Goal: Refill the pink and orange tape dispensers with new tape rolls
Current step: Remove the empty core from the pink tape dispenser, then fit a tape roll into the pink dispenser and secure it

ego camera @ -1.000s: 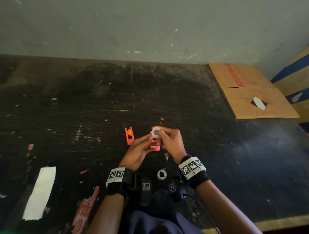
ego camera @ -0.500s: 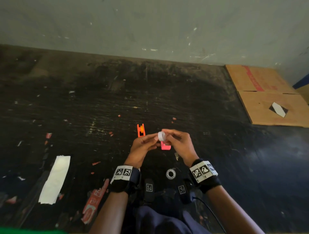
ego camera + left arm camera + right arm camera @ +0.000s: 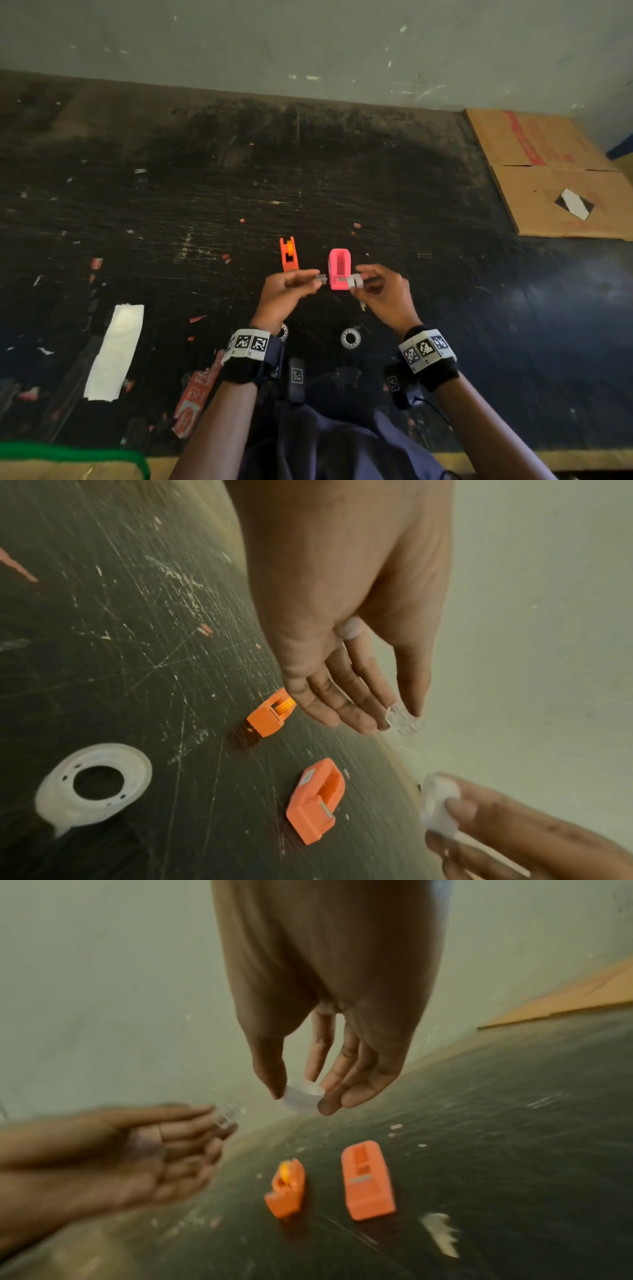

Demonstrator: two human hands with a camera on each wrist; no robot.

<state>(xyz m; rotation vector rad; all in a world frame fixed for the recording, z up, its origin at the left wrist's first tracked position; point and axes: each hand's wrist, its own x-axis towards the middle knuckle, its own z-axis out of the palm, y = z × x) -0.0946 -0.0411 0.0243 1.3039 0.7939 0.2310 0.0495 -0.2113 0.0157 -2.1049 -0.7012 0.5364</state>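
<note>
Head view: left hand (image 3: 284,294) pinches a clear plastic spindle (image 3: 321,278), right hand (image 3: 380,296) pinches a white tape roll (image 3: 355,281); the pink plastic dispenser (image 3: 339,269) sits empty, unfilled.

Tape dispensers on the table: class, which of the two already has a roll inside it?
The orange dispenser, the smaller one on the left: an orange-yellow roll sits in its cradle. The pink dispenser beside it shows an empty slot.

dispensers (image 3: 289,254) (image 3: 339,269) side by side on table (image 3: 445,308) | hands (image 3: 286,294) (image 3: 383,296) before them | rolls (image 3: 350,337) nearer the wrists | cardboard (image 3: 555,178) far right
</note>
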